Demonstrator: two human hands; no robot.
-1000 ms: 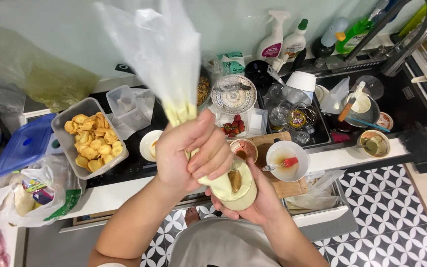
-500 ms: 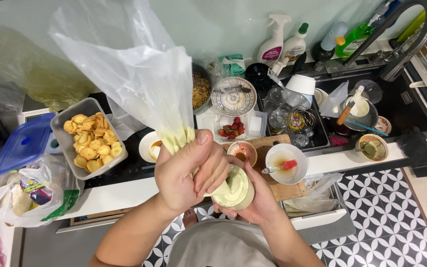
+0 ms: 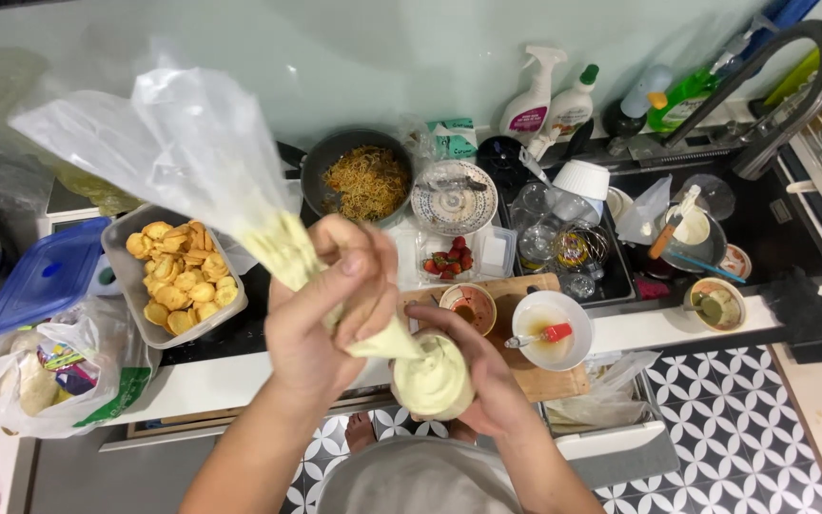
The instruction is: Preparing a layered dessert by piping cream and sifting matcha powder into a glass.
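My left hand (image 3: 321, 319) is closed around a clear plastic piping bag (image 3: 192, 162) whose upper part flares up and to the left. Pale cream fills the bag's lower end, which points down to the right. My right hand (image 3: 482, 371) cups a small round pastry topped with a mound of pale cream (image 3: 433, 378), right under the bag's tip. Both hands are held above the counter's front edge.
A grey tray of small golden pastries (image 3: 175, 278) sits to the left, beside a blue-lidded box (image 3: 45, 276). Behind the hands are a pan of noodles (image 3: 365, 181), a tub of strawberries (image 3: 449, 259), a white bowl with a red-handled brush (image 3: 549, 333), and a crowded sink (image 3: 677, 228).
The piping bag's top has swung from upright over to the left, and the cream mound on the pastry has grown. Both hands sit slightly lower and further right.
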